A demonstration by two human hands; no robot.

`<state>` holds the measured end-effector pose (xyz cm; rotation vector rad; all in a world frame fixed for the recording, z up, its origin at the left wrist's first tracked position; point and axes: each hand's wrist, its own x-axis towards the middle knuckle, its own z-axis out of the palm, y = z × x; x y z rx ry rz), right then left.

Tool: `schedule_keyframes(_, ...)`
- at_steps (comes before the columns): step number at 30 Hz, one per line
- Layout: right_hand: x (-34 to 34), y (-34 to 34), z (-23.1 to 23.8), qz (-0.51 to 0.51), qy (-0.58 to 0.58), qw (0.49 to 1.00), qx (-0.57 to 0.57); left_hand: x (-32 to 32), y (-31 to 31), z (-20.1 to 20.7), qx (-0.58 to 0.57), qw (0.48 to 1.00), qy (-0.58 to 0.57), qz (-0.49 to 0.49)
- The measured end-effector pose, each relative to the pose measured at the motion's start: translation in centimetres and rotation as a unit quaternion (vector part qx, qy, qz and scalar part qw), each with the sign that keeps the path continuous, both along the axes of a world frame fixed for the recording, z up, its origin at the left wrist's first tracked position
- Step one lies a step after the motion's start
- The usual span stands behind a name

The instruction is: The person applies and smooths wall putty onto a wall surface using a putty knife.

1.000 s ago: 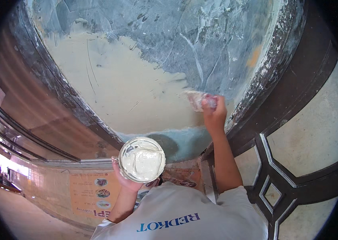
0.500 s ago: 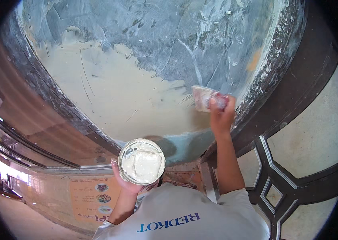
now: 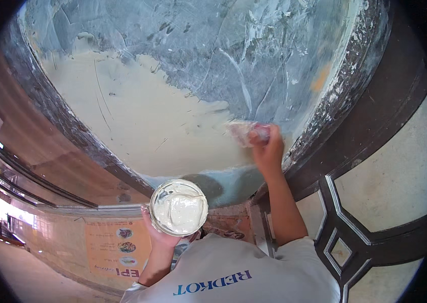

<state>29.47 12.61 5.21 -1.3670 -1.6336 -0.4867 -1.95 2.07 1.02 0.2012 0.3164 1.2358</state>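
My right hand (image 3: 268, 144) grips a putty knife (image 3: 242, 134) by its reddish handle. Its wide, smeared blade lies against the wall panel, at the right edge of a cream layer of filler (image 3: 137, 116); the blade is slightly blurred. Above and to the right of the filler, the bare grey-blue wall (image 3: 183, 35) shows scratches and white streaks. Held low in front of my chest is a round tub of off-white putty (image 3: 187, 211), open at the top. My left hand (image 3: 159, 233) is wrapped round the tub's left side and underside, with most of its fingers hidden.
Dark worn frames (image 3: 54, 96) border the panel on both sides. At the right stands a dark door or grille (image 3: 360, 237) with pale panels and a diamond shape. An orange poster (image 3: 115, 247) with food pictures hangs at the lower left. A brown glossy surface (image 3: 36, 131) lies left.
My right hand has moved the putty knife left and slightly down across the wall. The tub in my left hand is almost where it was, a little lower.
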Motion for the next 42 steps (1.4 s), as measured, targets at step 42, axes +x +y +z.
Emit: schedule_keyframes(42,-1.0,-0.3,2.3,0.031,0.404,0.914,0.026,-1.8,-1.9,-0.5,0.043,0.998,0.017,0.035)
